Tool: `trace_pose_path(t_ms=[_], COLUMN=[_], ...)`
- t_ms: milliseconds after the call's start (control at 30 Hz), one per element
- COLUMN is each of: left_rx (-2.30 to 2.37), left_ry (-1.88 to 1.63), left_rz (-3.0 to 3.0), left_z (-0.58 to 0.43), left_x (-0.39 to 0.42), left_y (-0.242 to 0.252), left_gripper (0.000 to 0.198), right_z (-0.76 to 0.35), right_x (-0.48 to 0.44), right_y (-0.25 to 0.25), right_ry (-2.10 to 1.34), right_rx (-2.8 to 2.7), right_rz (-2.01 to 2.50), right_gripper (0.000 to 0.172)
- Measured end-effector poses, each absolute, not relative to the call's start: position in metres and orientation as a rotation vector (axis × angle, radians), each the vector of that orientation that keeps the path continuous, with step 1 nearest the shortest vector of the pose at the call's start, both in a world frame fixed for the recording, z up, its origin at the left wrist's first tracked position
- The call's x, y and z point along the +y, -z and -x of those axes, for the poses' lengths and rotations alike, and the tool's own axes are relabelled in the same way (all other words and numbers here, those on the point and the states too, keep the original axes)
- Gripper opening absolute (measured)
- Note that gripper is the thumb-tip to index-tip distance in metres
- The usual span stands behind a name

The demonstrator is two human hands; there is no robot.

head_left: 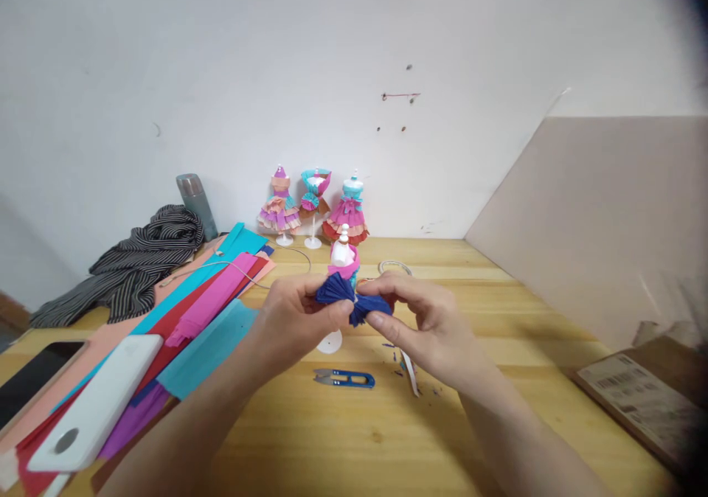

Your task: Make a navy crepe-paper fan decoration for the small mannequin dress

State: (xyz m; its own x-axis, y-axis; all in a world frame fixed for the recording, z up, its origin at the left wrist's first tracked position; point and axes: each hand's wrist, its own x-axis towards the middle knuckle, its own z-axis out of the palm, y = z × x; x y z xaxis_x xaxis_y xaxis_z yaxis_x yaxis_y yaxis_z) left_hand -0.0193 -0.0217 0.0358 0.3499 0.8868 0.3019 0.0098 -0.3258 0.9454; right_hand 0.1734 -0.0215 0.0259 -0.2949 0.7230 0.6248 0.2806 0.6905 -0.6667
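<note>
A dark blue pleated crepe paper bow (337, 290), pinched in at its middle, is held up between both hands. My left hand (299, 313) grips its left half between thumb and fingers. Thumb and forefinger of my right hand (423, 324) close on its right half. Just behind the bow stands a small white mannequin (344, 256) with a pink and teal paper top, its lower part hidden by the bow and hands. A white round base (330, 342) shows below the bow. Blue thread snips (344, 379) lie on the table beneath the hands.
Three mannequins in paper dresses (348, 213) stand along the wall. Coloured crepe paper (213, 346), a white device (96, 401), a phone (36, 379), striped cloth (138, 261) and a flask (198, 206) occupy the left. A tape roll (395, 265) lies behind my right hand; a cardboard package (636, 401) sits right.
</note>
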Motion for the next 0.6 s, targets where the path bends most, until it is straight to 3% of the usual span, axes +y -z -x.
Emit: trace_pose_path(t_ms=[100,233,600], left_rx=[0.749,0.729,0.823], left_ry=[-1.15,-1.207,-1.003], left_rz=[-1.512,-1.33,-1.533], left_z=[0.017,0.013,0.018], left_x=[-0.02,-0.017,-0.016], left_y=[-0.038,-0.033,-0.03], left_gripper=[0.005,0.021,0.014], right_z=[-0.17,-0.162,-0.17], right_x=[-0.02,-0.021,-0.017], right_y=[-0.026,-0.02,-0.025], right_ry=[-0.713,-0.841,-0.798], right_rx=[-1.812,-1.652,-1.725], right_rz=[0.854,0.886,0.838], right_gripper=[0.009,0.016,0.01])
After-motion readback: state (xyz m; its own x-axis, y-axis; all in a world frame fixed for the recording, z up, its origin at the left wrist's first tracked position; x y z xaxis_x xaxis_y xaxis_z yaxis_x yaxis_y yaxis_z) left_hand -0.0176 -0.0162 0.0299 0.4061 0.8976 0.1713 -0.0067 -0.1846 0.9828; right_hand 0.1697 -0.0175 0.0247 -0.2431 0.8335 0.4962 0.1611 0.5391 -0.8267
